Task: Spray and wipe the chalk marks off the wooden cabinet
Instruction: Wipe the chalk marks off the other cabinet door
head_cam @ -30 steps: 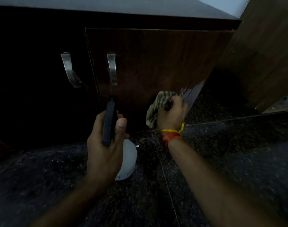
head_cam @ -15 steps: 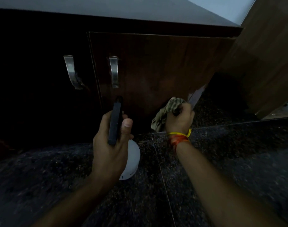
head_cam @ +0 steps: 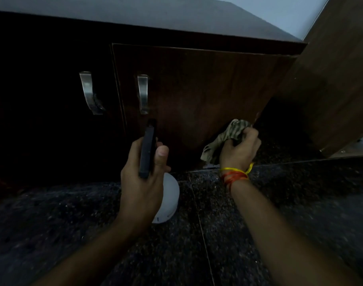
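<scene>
Nearest to you is the dark speckled stone floor (head_cam: pixel 259 234), and your two forearms reach forward over it. Your left hand (head_cam: pixel 142 182) is wrapped around the neck of the spray bottle (head_cam: pixel 167 200); the thumb lies up along the right side of the black spray head (head_cam: pixel 147 149), and the other fingers curl in front, where you cannot see them well. The white body of the bottle shows under the hand. Your right hand (head_cam: pixel 239 150), with yellow and red threads (head_cam: pixel 235 175) on the wrist, is closed tightly on a bunched striped cloth (head_cam: pixel 224 139). The cloth is at the lower right corner of the wooden cabinet door (head_cam: pixel 207 89), touching it or just in front. Farther up are two curved metal handles (head_cam: pixel 143 93), one on each door. Chalk marks are too faint to tell in this dim light.
</scene>
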